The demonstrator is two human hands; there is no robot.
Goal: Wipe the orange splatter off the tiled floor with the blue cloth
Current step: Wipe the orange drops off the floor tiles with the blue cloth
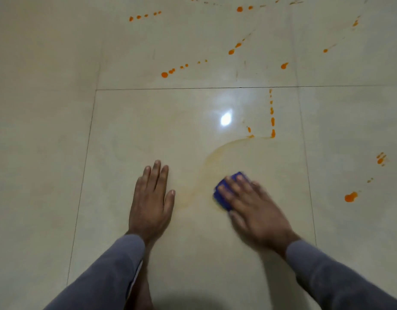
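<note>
Pressing down on the blue cloth (226, 193), the right hand (253, 206) lies flat over it with fingers straight and slightly spread; its outline is blurred. The cloth is folded small and shows only beyond the fingertips and along the hand's left side, lying on the nearest large tile of the tiled floor (48, 153), right of that tile's middle.

The left hand (151, 198) rests palm-down on the same tile, fingers straight and close together, thumb out to the side, holding nothing. It sits well apart from the cloth. Both arms wear grey sleeves (108, 271).

A pale orange smear (215, 153) curves from near the left thumb, past the cloth's upper left, up to the tile's upper right. At its far end stands a vertical line of orange drops (272, 121), running close to the tile's right grout line (304, 142) and up to the cross joint above.

Orange splatter (164, 74) is undisturbed on the tile beyond the cross joint, in several dotted trails. More spots (350, 196) lie on the tile to the right, past the grout line, well apart from the right hand.

A bright light reflection (226, 119) sits on the near tile above the hands. The tile's left half and the tiles left of it show bare floor.
</note>
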